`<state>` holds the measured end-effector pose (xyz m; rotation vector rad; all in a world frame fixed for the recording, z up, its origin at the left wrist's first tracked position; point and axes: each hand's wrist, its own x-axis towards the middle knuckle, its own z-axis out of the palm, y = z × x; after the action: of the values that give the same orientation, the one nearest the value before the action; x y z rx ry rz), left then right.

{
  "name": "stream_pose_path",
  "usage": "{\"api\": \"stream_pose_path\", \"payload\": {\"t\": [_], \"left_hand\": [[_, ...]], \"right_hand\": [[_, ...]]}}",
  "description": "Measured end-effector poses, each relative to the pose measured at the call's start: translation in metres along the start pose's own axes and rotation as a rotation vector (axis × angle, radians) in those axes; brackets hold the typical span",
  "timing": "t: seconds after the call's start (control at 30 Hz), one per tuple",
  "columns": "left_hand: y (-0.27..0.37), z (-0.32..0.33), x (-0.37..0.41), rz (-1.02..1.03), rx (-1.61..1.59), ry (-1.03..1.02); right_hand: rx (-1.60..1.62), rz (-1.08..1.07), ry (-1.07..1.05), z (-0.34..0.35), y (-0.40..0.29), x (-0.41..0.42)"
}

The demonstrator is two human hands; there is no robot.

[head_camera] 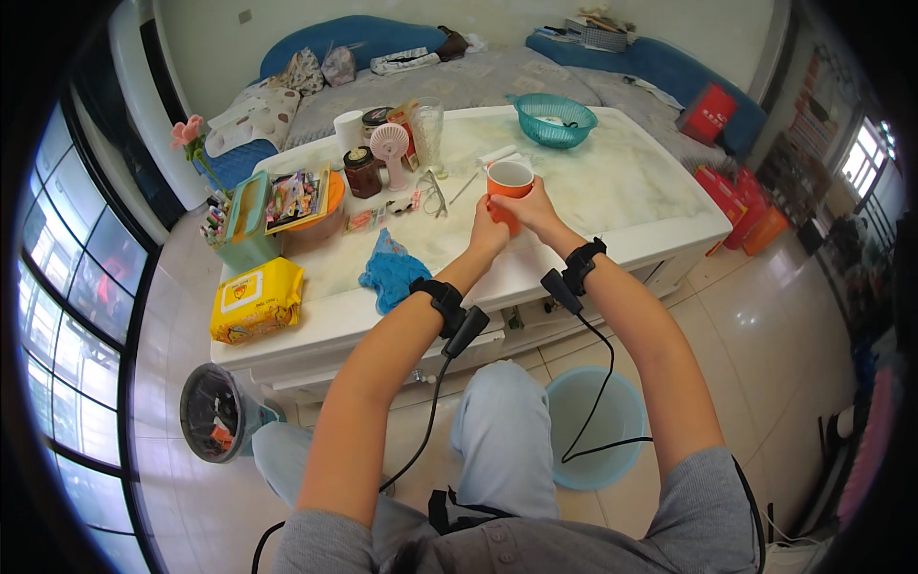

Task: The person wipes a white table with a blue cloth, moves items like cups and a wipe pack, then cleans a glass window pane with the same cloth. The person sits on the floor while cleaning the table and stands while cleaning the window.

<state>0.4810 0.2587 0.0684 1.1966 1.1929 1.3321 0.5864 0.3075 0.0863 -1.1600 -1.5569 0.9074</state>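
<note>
Both my hands are around an orange cup (509,188) with a pale inside, held upright over the front part of the marble-topped coffee table (617,201). My left hand (490,231) grips it low on the left side. Over its front lies the thumb of my right hand (534,209), which wraps the right side. More orange shows below the fingers, partly hidden by them. Just behind the cup are a white rolled item (497,155) and a thin stick (464,188). A crumpled blue cloth (393,276) lies near my left forearm.
Eyeglasses (432,195), a pink handheld fan (391,154), a lidded jar (362,172) and a glass vase (429,133) stand left of centre. Yellow wipes (258,300) sit at the left corner, a teal colander (554,122) at the back. Below are a trash bin (208,412) and blue bucket (599,430).
</note>
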Motion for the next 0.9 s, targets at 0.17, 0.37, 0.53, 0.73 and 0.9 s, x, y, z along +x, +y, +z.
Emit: {"api": "stream_pose_path", "payload": {"t": [0.17, 0.37, 0.53, 0.73, 0.9], "left_hand": [[-0.005, 0.002, 0.007, 0.063, -0.038, 0.011], [-0.028, 0.001, 0.018, 0.057, -0.047, 0.048], [-0.032, -0.001, 0.023, 0.068, -0.01, 0.058], [-0.026, -0.009, 0.018, 0.079, 0.034, -0.001], [-0.001, -0.036, 0.012, 0.002, 0.22, 0.093]], "right_hand": [[-0.003, 0.001, -0.01, 0.003, 0.003, 0.003], [0.024, -0.011, -0.034, 0.006, -0.005, -0.002], [0.071, 0.051, -0.091, 0.007, -0.006, -0.006], [0.034, 0.027, -0.084, 0.008, 0.003, 0.0], [-0.021, 0.084, -0.078, -0.012, -0.032, -0.007]]}}
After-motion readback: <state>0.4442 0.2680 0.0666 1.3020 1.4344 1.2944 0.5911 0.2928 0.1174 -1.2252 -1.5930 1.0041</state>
